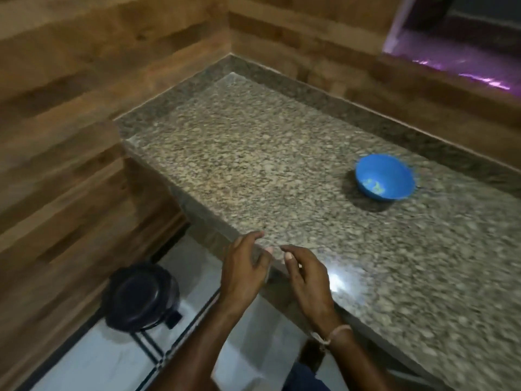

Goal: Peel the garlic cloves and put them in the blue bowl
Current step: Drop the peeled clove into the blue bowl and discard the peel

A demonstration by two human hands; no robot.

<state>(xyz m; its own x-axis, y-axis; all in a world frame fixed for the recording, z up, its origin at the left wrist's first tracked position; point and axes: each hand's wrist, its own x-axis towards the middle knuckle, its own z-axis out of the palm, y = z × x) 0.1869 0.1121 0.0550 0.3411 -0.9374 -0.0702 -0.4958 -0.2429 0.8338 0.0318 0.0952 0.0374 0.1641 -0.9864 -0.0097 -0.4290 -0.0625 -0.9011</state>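
Note:
The blue bowl [384,176] stands on the granite counter [253,153], at its right side near the back wall. A few small pale bits lie in its bottom; blur keeps me from telling what they are. My left hand [245,266] and my right hand [307,277] hover side by side over the counter's front left edge, far from the bowl. Their fingers are loosely bent and the thumbs nearly meet. Neither hand holds anything I can make out. No garlic clove shows on the counter.
A black round lidded container [141,297] sits on the white tiled floor [98,359], left of the counter. Wood-panelled walls [70,108] close in the left and back. A window ledge with purple light [456,63] is at the top right.

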